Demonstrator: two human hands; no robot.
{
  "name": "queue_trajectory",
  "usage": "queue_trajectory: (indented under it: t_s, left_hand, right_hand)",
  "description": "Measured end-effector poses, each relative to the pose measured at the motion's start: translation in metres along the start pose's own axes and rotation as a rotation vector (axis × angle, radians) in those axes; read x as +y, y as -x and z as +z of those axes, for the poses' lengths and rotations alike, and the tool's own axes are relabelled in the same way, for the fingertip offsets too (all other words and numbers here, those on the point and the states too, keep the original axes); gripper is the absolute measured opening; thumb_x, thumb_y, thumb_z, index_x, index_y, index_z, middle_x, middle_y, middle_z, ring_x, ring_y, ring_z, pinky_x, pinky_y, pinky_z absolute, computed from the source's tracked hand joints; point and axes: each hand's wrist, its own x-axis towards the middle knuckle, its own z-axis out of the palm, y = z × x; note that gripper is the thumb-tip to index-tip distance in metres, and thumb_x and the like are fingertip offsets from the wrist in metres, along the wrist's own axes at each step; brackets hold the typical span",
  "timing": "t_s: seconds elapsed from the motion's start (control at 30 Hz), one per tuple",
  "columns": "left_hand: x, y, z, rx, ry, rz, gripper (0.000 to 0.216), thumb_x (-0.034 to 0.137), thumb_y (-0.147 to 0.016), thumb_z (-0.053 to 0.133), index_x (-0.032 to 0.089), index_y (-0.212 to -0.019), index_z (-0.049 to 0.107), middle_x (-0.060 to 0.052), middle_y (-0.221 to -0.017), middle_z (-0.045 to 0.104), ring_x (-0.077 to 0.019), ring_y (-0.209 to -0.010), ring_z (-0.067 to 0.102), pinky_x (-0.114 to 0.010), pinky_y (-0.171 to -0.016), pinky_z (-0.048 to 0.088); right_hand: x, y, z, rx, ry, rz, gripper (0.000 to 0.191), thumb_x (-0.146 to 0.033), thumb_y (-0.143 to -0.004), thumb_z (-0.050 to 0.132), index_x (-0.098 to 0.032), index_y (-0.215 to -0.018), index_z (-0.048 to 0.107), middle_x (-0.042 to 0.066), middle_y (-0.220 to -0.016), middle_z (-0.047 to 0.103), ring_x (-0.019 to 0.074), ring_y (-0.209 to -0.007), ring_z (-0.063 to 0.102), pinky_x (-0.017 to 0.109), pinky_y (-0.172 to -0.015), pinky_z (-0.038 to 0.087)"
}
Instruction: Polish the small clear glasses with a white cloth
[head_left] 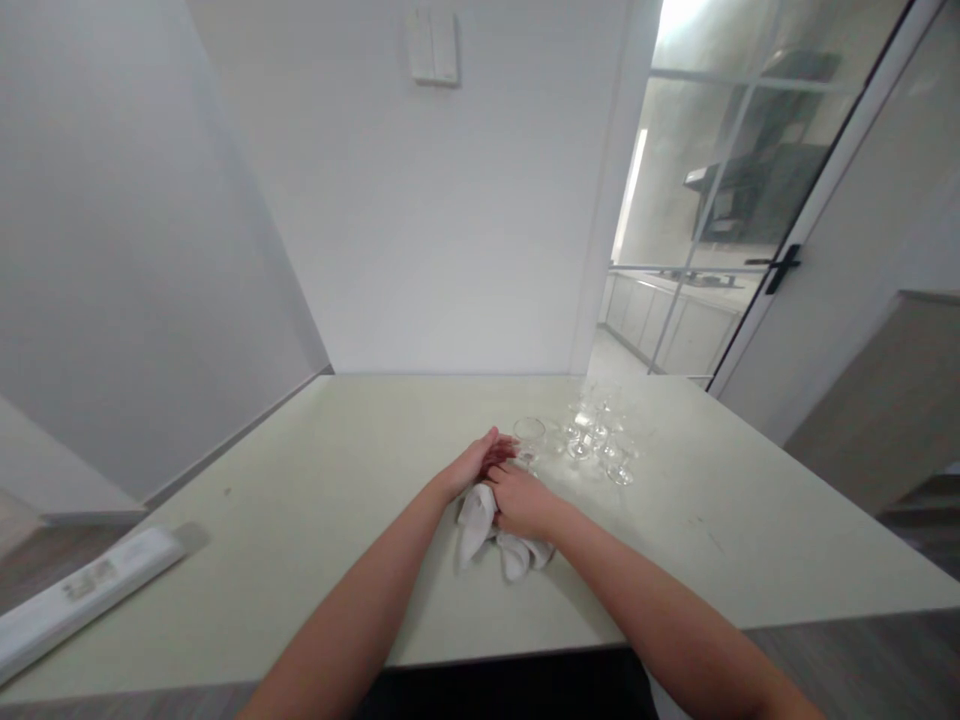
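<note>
Smooth pale table; hands together, the right gripping crumpled white cloth, left unclear.

Over the pale table, my right hand grips the white cloth. My left hand curls just beyond the cloth, its hold unclear. Past the cloth, near my fingers, shows a clear glass; more glasses cluster beyond its right, a long white box well left.
</note>
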Motion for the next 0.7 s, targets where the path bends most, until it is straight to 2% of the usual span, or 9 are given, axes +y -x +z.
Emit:
queue_trajectory:
  t_s: [0.07,0.23,0.4,0.57,0.7]
  left_hand:
    - [0.0,0.001,0.002,-0.031,-0.034,0.015,0.065,0.069,-0.084,0.042,0.015,-0.109,0.067,-0.011,-0.099,0.072,-0.0226,-0.095,0.066,-0.041,-0.097,0.042]
    - [0.004,0.006,0.009,-0.137,-0.182,0.077,0.056,0.061,-0.088,0.044,0.018,-0.117,0.065,-0.013,-0.105,0.072,-0.0246,-0.098,0.065,-0.042,-0.098,0.041]
    - [0.004,0.009,0.011,-0.168,-0.217,0.159,0.051,0.057,-0.089,0.047,0.019,-0.117,0.064,-0.012,-0.114,0.069,-0.0241,-0.105,0.062,-0.043,-0.102,0.038]
    - [0.004,0.01,0.012,-0.176,-0.248,0.187,0.049,0.056,-0.09,0.045,0.02,-0.116,0.065,-0.01,-0.113,0.069,-0.0235,-0.105,0.062,-0.041,-0.101,0.04]
    - [0.003,0.01,0.011,-0.17,-0.284,0.208,0.046,0.053,-0.091,0.044,0.02,-0.115,0.065,-0.009,-0.114,0.068,-0.0226,-0.107,0.061,-0.041,-0.102,0.039]
  right_hand:
    - [-0.003,0.001,-0.001,-0.023,0.063,0.09,0.035,-0.025,-0.08,0.057,-0.01,-0.111,0.061,0.017,-0.111,0.06,0.0289,-0.11,0.052,0.043,-0.098,0.041]
    - [-0.013,0.001,-0.001,-0.071,0.108,0.333,0.049,-0.032,-0.084,0.051,-0.011,-0.128,0.052,0.023,-0.13,0.05,0.0372,-0.118,0.049,0.051,-0.09,0.046]
    - [-0.02,0.0,-0.003,-0.103,0.106,0.539,0.054,-0.036,-0.085,0.051,-0.017,-0.135,0.046,0.023,-0.139,0.044,0.0419,-0.126,0.042,0.062,-0.091,0.042]
    - [-0.021,0.001,-0.01,-0.102,0.089,0.539,0.058,-0.034,-0.086,0.052,-0.014,-0.138,0.041,0.025,-0.138,0.044,0.037,-0.123,0.046,0.049,-0.088,0.049]
    - [-0.026,0.005,-0.018,-0.037,0.174,0.583,0.049,-0.03,-0.086,0.053,-0.009,-0.13,0.05,0.025,-0.128,0.052,0.0333,-0.108,0.056,0.044,-0.083,0.052]
